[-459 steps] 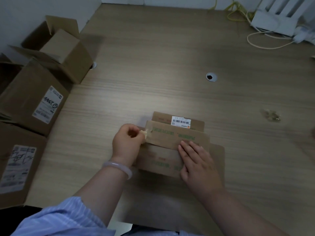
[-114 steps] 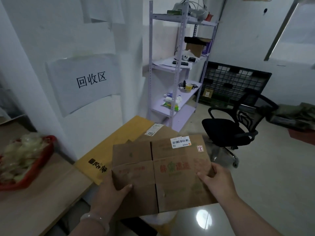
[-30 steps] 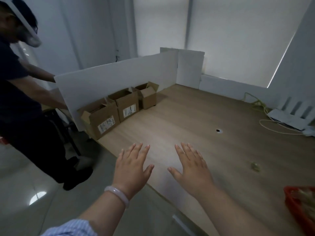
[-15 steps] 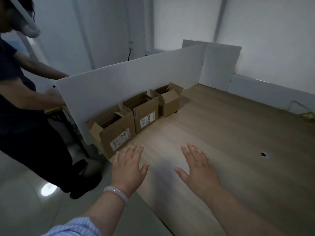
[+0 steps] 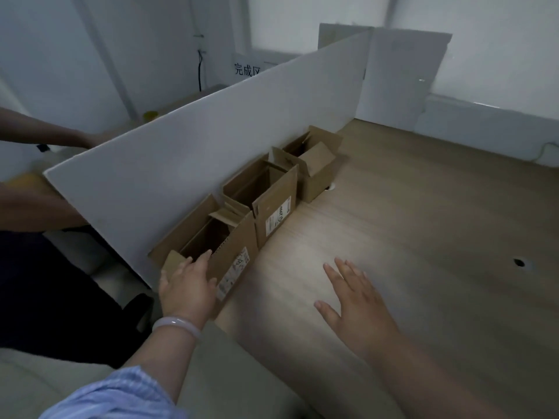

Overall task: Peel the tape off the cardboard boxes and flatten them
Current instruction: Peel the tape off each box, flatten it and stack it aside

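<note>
The left hand rests on the near corner of the first box, fingers fairly straight, tips at its open rim: likely the start of a grab, no closed grip yet. The right hand hovers spread above the table, right of that box and apart from it, probably poised to take its other side. Beyond the left fingertips a second box and third box line the divider, tops open, likely queued there to leave working room ahead of the right hand. Any tape is too small to see.

one head-worn view looks forward and down, close over the table.
</note>
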The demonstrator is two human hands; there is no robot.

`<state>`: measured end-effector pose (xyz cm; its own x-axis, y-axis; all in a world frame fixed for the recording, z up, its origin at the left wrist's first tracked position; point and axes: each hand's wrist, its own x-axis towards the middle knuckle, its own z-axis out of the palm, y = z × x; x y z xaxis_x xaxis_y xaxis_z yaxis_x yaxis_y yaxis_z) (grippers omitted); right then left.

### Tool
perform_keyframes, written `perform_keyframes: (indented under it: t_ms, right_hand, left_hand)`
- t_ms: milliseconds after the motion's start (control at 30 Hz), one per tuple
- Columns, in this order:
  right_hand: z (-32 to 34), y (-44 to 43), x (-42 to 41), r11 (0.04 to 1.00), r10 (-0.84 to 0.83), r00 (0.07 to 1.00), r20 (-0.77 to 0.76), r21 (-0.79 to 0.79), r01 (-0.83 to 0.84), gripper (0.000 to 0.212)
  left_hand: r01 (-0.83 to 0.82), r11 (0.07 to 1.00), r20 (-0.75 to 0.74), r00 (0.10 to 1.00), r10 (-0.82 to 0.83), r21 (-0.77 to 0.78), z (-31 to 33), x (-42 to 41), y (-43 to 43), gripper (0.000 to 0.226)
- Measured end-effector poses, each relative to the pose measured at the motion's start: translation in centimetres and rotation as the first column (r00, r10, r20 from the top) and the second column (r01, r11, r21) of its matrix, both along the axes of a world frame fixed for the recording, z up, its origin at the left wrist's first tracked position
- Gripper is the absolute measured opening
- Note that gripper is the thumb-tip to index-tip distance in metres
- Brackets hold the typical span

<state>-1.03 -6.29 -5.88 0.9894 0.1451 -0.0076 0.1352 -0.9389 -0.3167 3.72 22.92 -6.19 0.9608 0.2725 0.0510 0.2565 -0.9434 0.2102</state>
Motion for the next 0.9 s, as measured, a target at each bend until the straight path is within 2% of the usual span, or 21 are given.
perform_keyframes:
  t_ms: [67, 133, 200, 367, 467, 533, 667, 833, 900]
  right_hand:
    - [-0.2, 0.2, 0.3, 1.0, -0.011, 1.0, -0.008, -0.014, 0.011, 0.078]
    - [-0.3, 0.2, 0.5, 1.0, -0.019, 1.0, -0.019, -0.013, 0.018, 0.073]
    - [-0.4, 0.2, 0.5, 1.0, -0.017, 0.999, -0.039, -0.004, 0.017, 0.066]
    - [-1.2, -0.9, -0.1, 0.995, -0.046, 0.995, -0.085, 0.079, 0.052, 0.069]
    - [-1.5, -2.8, -1.1, 0.985, -0.11, 0.975, -0.191, 0.114, 0.133, 0.073]
    - [-1.5, -4.4, -1.9, 0.964, -0.139, 0.964, -0.227, 0.193, 0.185, 0.077]
    - [-1.5, -8.4, -4.4, 0.844, -0.29, 0.934, -0.21, 0.405, 0.353, 0.082]
    - [-2.1, -14.7, -8.5, 0.766, -0.459, 0.869, -0.185, 0.413, 0.493, 0.044]
    - [-2.3, -16.9, -10.1, 0.739, -0.504, 0.843, -0.188, 0.411, 0.533, 0.041]
  left_hand:
    - [0.042, 0.999, 0.032, 0.999, -0.041, -0.019, -0.5, 0.4, 0.3, 0.038]
    - [0.13, 0.984, 0.076, 0.99, -0.121, -0.122, -0.9, 0.1, 0.2, 0.029]
    - [0.215, 0.948, 0.106, 0.975, -0.195, -0.234, -1.0, -0.8, -0.2, 0.026]
    - [0.413, 0.82, 0.162, 0.911, -0.381, -0.396, -1.2, -4.6, -2.5, 0.029]
    - [0.536, 0.746, 0.197, 0.843, -0.501, -0.395, -1.1, -6.3, -4.9, 0.028]
    - [0.609, 0.691, 0.211, 0.789, -0.577, -0.389, -0.8, -6.9, -6.9, 0.027]
    - [0.712, 0.548, 0.177, 0.667, -0.724, -0.44, -0.4, -7.0, -11.8, 0.027]
    - [0.807, 0.395, 0.209, 0.519, -0.829, -0.438, -1.3, -6.1, -18.4, 0.027]
    - [0.839, 0.354, 0.229, 0.472, -0.851, -0.414, -1.6, -6.0, -21.0, 0.028]
